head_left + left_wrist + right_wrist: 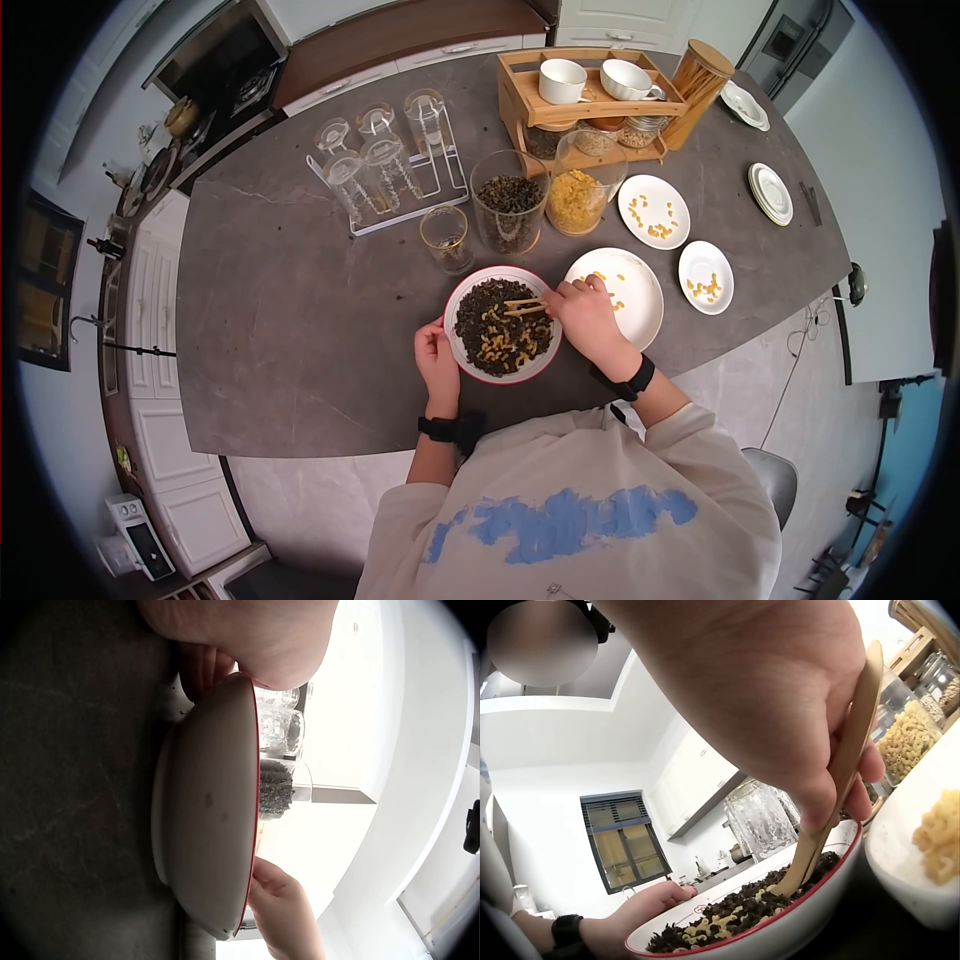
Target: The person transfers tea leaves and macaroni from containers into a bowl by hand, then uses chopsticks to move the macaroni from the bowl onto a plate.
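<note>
A white bowl (pixel 214 795) with a red rim stands on the grey table, filled with dark dried bits (pixel 484 299) and yellow elbow macaroni (pixel 508 345). My left hand (pixel 436 362) grips the bowl's left side, thumb at the rim and fingers low against the outer wall. On the other side, my right hand (pixel 590 318) pinches wooden tongs (pixel 853 742). Their tips reach down into the dark bits in the bowl. Partly under the right hand lies a white plate (pixel 642 322) with a few macaroni pieces on it.
Behind the bowl stand a drinking glass (pixel 447 240), a jar of dark bits (pixel 510 210) and a jar of macaroni (pixel 576 200). Two small plates (pixel 655 190) (pixel 706 265) with macaroni sit right. Farther back are a glass rack (pixel 410 215) and a wooden shelf (pixel 515 75) with cups.
</note>
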The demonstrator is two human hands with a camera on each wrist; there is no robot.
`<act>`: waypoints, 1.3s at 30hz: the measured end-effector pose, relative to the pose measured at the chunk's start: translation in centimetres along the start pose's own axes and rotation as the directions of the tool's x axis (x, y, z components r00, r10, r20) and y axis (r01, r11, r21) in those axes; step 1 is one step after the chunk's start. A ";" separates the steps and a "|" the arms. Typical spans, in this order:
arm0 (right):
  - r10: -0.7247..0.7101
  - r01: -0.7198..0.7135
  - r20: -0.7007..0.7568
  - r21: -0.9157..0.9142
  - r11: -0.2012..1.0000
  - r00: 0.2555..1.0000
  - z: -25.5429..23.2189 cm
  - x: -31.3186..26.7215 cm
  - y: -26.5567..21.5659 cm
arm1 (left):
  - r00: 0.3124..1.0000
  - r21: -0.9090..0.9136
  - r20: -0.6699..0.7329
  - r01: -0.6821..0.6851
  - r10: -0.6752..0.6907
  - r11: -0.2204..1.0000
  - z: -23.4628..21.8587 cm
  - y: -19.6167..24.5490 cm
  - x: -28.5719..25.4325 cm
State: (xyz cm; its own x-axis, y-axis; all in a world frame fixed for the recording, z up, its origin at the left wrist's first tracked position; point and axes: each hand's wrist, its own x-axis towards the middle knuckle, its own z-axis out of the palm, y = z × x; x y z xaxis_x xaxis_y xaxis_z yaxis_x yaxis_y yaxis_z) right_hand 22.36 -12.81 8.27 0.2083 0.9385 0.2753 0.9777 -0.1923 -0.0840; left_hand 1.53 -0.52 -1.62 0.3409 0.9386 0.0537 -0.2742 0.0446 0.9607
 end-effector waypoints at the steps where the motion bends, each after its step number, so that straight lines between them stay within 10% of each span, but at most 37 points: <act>1: 0.001 -0.001 0.001 -0.003 1.000 1.000 0.0 0.0 0.0 | 1.000 -0.001 -0.001 -0.004 0.004 1.000 0.0 0.0 0.0; 25: -0.009 0.008 -0.008 -0.010 1.000 1.000 0.1 -0.6 0.0 | 1.000 -0.005 -0.003 0.002 -0.002 1.000 0.1 0.1 0.0; 39: 0.238 -0.235 -0.035 0.074 0.969 0.971 -3.8 -4.0 2.9 | 1.000 0.005 -0.001 -0.008 0.008 1.000 0.0 0.0 0.0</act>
State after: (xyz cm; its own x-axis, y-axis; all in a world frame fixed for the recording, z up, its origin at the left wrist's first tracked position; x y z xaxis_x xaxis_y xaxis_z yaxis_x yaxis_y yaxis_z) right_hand 24.51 -18.19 10.52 0.4360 0.8552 0.2803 0.8966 -0.3860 -0.2170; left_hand 1.57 -0.51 -1.63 0.3380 0.9392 0.0611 -0.2727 0.0356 0.9614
